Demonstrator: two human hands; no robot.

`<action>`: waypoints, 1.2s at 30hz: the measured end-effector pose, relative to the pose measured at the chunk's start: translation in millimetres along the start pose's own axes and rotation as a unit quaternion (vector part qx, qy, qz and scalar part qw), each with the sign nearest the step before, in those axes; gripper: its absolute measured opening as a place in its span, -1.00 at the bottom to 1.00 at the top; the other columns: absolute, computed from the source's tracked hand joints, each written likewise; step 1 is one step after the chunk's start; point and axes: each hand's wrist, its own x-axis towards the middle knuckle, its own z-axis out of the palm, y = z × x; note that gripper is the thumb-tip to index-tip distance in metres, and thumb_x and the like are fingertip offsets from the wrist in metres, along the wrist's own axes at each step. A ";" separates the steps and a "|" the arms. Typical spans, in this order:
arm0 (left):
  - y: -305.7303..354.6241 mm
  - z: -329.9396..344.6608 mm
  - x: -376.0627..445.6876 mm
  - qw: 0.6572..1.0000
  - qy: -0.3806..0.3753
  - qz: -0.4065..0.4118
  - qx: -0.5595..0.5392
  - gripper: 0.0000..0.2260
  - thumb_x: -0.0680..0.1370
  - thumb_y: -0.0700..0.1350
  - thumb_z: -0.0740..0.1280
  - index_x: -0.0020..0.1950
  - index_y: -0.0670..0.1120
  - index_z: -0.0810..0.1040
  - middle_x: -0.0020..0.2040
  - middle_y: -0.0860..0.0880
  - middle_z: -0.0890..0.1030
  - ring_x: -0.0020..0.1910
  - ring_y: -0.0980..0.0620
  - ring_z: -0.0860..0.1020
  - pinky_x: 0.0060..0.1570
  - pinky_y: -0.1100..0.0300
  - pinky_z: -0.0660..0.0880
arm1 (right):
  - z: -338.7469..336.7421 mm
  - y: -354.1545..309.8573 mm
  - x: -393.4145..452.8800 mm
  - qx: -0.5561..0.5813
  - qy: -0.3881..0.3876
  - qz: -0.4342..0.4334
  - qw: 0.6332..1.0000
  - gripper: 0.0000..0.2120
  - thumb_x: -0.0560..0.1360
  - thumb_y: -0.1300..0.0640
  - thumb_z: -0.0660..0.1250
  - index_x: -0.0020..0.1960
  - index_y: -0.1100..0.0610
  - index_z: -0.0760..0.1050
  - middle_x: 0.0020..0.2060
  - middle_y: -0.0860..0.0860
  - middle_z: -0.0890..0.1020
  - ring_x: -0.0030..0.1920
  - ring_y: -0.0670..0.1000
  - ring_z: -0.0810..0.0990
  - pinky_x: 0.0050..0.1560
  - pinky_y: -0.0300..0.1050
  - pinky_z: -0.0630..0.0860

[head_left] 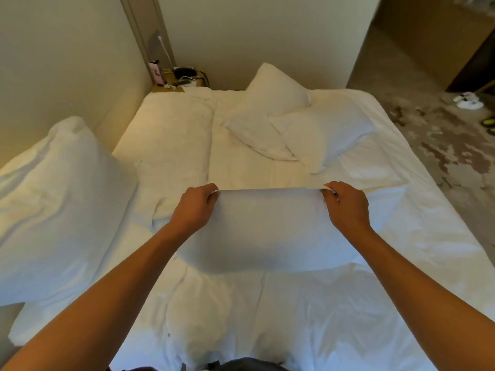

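Observation:
A white pillow [267, 231] in a white case is held up over the middle of the bed [428, 236]. My left hand [191, 207] grips the case's far left corner, fingers curled round the cloth. My right hand [348, 207] pinches the far right corner the same way. The top edge of the case is stretched taut between the two hands. The pillow's lower end rests on the rumpled white sheet.
Two white pillows [270, 113] [324, 132] lie at the head of the bed. A bulky white duvet [53, 204] is heaped at the left by the wall. A cluttered nightstand [179, 79] stands in the far corner. Shoes [468, 100] lie on the mottled floor at right.

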 end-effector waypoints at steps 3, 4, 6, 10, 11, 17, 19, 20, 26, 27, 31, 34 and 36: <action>-24.6 -40.4 -11.1 0.999 0.041 -0.004 0.007 -0.80 0.69 -0.11 0.21 -0.01 -0.09 0.61 -0.19 -0.09 0.66 -0.20 -0.15 0.61 -0.11 0.00 0.57 | 17.0 -44.2 7.6 0.027 -0.005 -0.025 0.999 -0.79 0.68 0.10 0.30 0.00 0.11 0.69 -0.25 -0.03 0.65 -0.24 0.00 0.58 -0.23 -0.16 0.47; -33.7 -52.8 -15.5 0.998 0.055 -0.007 0.014 -0.80 0.69 -0.11 0.21 0.01 -0.09 0.62 -0.16 -0.10 0.67 -0.19 -0.15 0.61 -0.11 0.00 0.57 | 23.6 -58.2 8.8 0.035 -0.010 -0.033 0.999 -0.79 0.68 0.10 0.30 -0.01 0.12 0.68 -0.24 -0.01 0.67 -0.23 0.02 0.60 -0.20 -0.10 0.52; -52.1 -74.7 -26.4 0.997 0.077 -0.015 0.028 -0.80 0.69 -0.11 0.21 0.04 -0.08 0.62 -0.10 -0.09 0.69 -0.16 -0.14 0.62 -0.10 0.02 0.56 | 37.0 -84.5 8.8 0.050 -0.024 -0.049 0.997 -0.76 0.69 0.10 0.29 -0.05 0.14 0.67 -0.23 0.04 0.67 -0.21 0.06 0.62 -0.14 0.00 0.57; -88.7 -106.8 -57.4 0.992 0.106 -0.042 0.050 -0.79 0.69 -0.11 0.21 0.04 -0.06 0.64 -0.09 -0.08 0.71 -0.15 -0.14 0.63 -0.13 0.03 0.54 | 66.2 -127.2 -0.1 0.058 -0.065 -0.084 0.993 -0.75 0.70 0.07 0.27 -0.04 0.12 0.66 -0.20 0.03 0.68 -0.18 0.06 0.62 -0.14 -0.03 0.56; -97.5 -111.5 -66.6 0.991 0.108 -0.050 0.053 -0.79 0.68 -0.12 0.21 0.03 -0.06 0.64 -0.10 -0.09 0.71 -0.16 -0.15 0.63 -0.13 0.01 0.55 | 74.0 -135.4 -3.9 0.057 -0.076 -0.090 0.991 -0.75 0.69 0.08 0.27 -0.06 0.11 0.66 -0.21 0.02 0.68 -0.19 0.06 0.62 -0.16 -0.04 0.54; -147.9 -125.0 -112.5 0.989 0.104 -0.094 0.053 -0.80 0.68 -0.12 0.22 -0.02 -0.06 0.63 -0.15 -0.09 0.69 -0.19 -0.14 0.60 -0.19 0.04 0.50 | 116.9 -172.3 -25.1 0.045 -0.123 -0.098 0.987 -0.74 0.69 0.09 0.27 -0.11 0.09 0.63 -0.25 0.00 0.64 -0.23 0.05 0.59 -0.23 -0.07 0.48; -163.6 -125.4 -121.4 0.988 0.105 -0.103 0.048 -0.80 0.68 -0.11 0.22 -0.04 -0.07 0.62 -0.19 -0.08 0.68 -0.22 -0.13 0.60 -0.23 0.06 0.50 | 129.8 -180.4 -30.3 0.039 -0.128 -0.098 0.986 -0.73 0.69 0.06 0.26 -0.13 0.08 0.61 -0.28 -0.01 0.63 -0.25 0.02 0.59 -0.24 -0.05 0.51; -171.3 -124.3 -124.5 0.987 0.106 -0.110 0.044 -0.80 0.68 -0.11 0.23 -0.04 -0.07 0.62 -0.21 -0.07 0.67 -0.24 -0.12 0.59 -0.25 0.08 0.48 | 136.7 -183.2 -32.4 0.033 -0.132 -0.095 0.986 -0.72 0.69 0.05 0.26 -0.15 0.07 0.60 -0.29 -0.03 0.62 -0.26 0.00 0.58 -0.27 -0.07 0.49; -224.8 -89.4 -141.1 0.987 0.038 -0.157 0.002 -0.79 0.68 -0.12 0.22 -0.04 -0.10 0.62 -0.14 -0.10 0.68 -0.15 -0.15 0.61 -0.15 0.00 0.56 | 191.6 -177.8 -60.2 -0.025 -0.208 -0.050 0.977 -0.70 0.69 0.03 0.27 -0.13 0.09 0.64 -0.26 0.03 0.64 -0.22 0.08 0.61 -0.26 -0.07 0.46; -235.1 -79.6 -145.2 0.986 0.018 -0.164 -0.002 -0.79 0.68 -0.11 0.22 -0.03 -0.10 0.62 -0.12 -0.11 0.68 -0.13 -0.16 0.62 -0.15 0.02 0.54 | 201.5 -172.3 -68.5 -0.032 -0.223 -0.039 0.974 -0.71 0.69 0.03 0.28 -0.11 0.11 0.66 -0.24 0.05 0.66 -0.19 0.10 0.62 -0.22 -0.04 0.50; -267.6 -51.0 -155.0 0.983 -0.007 -0.180 -0.028 -0.79 0.69 -0.05 0.21 -0.02 -0.05 0.60 -0.18 -0.06 0.65 -0.18 -0.13 0.60 -0.27 0.09 0.42 | 231.1 -156.2 -95.1 -0.052 -0.217 -0.003 0.975 -0.77 0.68 0.05 0.30 -0.04 0.07 0.69 -0.15 0.06 0.70 -0.19 0.05 0.58 -0.18 -0.07 0.47; -280.2 -46.9 -150.6 0.984 -0.012 -0.176 -0.031 -0.76 0.69 -0.02 0.21 -0.06 -0.09 0.56 -0.24 -0.07 0.62 -0.25 -0.12 0.57 -0.30 0.08 0.41 | 241.5 -155.1 -100.5 -0.060 -0.190 0.008 0.980 -0.80 0.67 0.06 0.32 0.03 0.09 0.71 -0.09 0.08 0.71 -0.15 0.08 0.60 -0.11 -0.12 0.42; -285.4 -48.6 -147.5 0.983 -0.018 -0.174 -0.047 -0.74 0.68 -0.04 0.22 -0.10 -0.15 0.54 -0.27 -0.12 0.60 -0.28 -0.14 0.55 -0.29 0.06 0.41 | 244.8 -154.8 -100.4 -0.069 -0.188 0.016 0.980 -0.80 0.67 0.07 0.33 0.07 0.11 0.71 -0.05 0.11 0.72 -0.08 0.15 0.65 -0.07 -0.12 0.41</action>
